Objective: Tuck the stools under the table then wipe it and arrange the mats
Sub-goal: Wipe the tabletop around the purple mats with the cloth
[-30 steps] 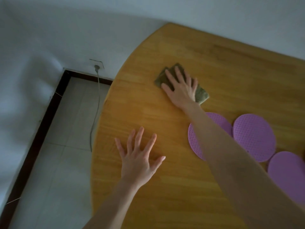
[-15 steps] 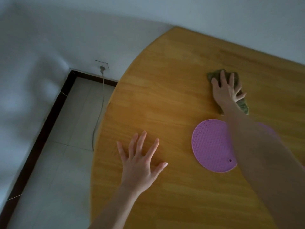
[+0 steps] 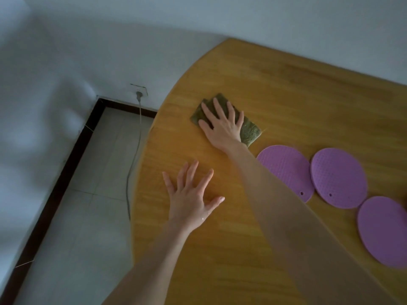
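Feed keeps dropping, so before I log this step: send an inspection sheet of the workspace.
Surface: wooden table, curved edge toward the floor.
Job's things: green cloth flat on the table; first mat, second mat, third mat, purple, in a row with edges close or touching; stools not in view.
Clutter: nothing seen.
Grips: right hand presses flat on the cloth; left hand spread flat on the table, holding nothing.
Cables: grey cord hangs from a wall socket to the floor.
Surroundings: white wall, tiled floor, dark skirting.

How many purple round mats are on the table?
3. The left mat, the middle mat beside it, and the right mat, cut off by the picture's edge. More may hide beyond it.
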### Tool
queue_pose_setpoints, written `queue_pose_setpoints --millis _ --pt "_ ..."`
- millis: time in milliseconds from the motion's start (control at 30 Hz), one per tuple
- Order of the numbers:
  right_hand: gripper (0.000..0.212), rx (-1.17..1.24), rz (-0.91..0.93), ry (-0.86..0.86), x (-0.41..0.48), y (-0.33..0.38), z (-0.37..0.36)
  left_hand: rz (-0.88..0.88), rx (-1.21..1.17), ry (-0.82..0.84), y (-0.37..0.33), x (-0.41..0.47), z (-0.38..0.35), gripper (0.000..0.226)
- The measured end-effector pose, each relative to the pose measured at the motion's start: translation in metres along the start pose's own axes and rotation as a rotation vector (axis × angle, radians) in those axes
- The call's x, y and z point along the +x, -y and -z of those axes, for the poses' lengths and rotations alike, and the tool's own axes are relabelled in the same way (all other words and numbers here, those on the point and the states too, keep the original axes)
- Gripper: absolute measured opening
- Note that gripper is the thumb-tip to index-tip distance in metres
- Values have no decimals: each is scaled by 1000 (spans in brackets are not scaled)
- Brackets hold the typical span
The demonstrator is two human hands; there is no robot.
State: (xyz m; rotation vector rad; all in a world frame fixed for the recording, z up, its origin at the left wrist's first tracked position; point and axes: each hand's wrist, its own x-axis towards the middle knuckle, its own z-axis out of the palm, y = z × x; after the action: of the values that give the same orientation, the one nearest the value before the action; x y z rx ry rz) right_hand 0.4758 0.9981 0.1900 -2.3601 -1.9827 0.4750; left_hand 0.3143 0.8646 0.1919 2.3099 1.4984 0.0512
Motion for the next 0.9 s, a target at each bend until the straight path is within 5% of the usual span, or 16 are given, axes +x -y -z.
queue_pose_setpoints --millis 900 --pt "54 -70 275 28 -290 25 -73 183 -77 39 -23 -260 -24 72"
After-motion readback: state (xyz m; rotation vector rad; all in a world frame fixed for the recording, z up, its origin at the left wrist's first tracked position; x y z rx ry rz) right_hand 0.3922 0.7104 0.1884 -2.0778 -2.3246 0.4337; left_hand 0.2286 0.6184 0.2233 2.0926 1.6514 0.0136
